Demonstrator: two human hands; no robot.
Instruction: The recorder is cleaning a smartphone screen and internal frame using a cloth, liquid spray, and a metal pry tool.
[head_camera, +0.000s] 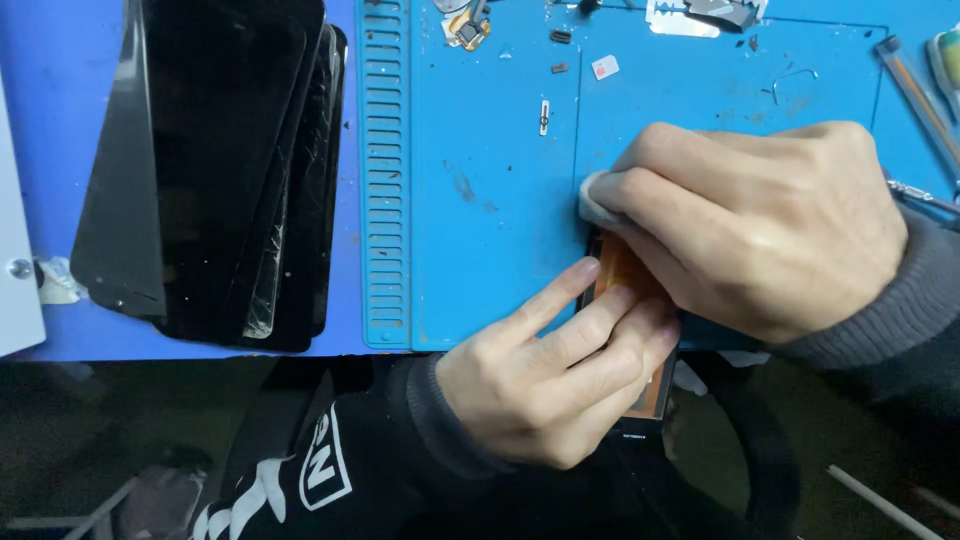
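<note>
A phone screen panel (622, 268) with a black frame and an orange back lies at the near edge of a blue work mat (490, 150), mostly hidden under both hands. My left hand (555, 370) presses its fingers flat on the panel's lower part. My right hand (770, 225) covers the upper part and pinches a small white cloth (597, 200) against it.
A stack of several black screen panels (220, 160) lies at the left on the blue table. Small parts (560, 38), a white chip (605, 67) and tools (915, 85) sit along the mat's far and right sides. A slotted strip (384, 170) runs down the mat's left edge.
</note>
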